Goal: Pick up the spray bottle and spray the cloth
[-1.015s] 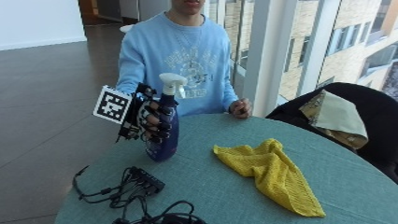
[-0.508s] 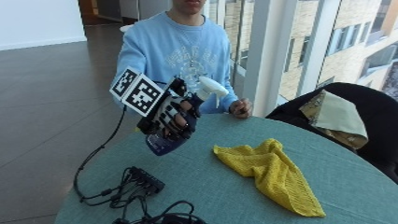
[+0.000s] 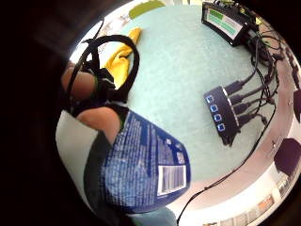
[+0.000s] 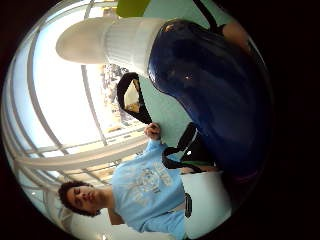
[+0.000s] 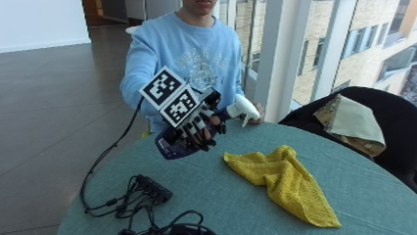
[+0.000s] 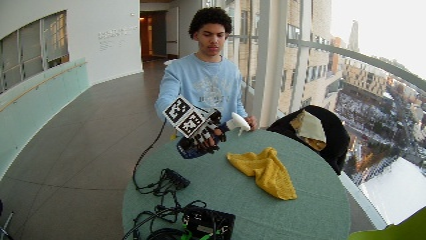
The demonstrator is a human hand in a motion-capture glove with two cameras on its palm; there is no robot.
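Outside view shows the blue spray bottle (image 5: 189, 139) lifted off the table (image 5: 215, 196), tilted, white nozzle (image 5: 244, 108) aimed right over the yellow cloth (image 5: 283, 178). Gloved right hand (image 5: 196, 129) has its fingers curled around the bottle's body. Only the little-finger palm view reveals its printed label (image 3: 150, 169) and barcode.

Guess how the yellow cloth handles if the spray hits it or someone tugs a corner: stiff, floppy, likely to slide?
Probably floppy: the yellow cloth lies crumpled in soft folds on the table. Likely light; a tug on a corner would probably drag or unfold it. The spray bottle in the right hand probably won't shift it.
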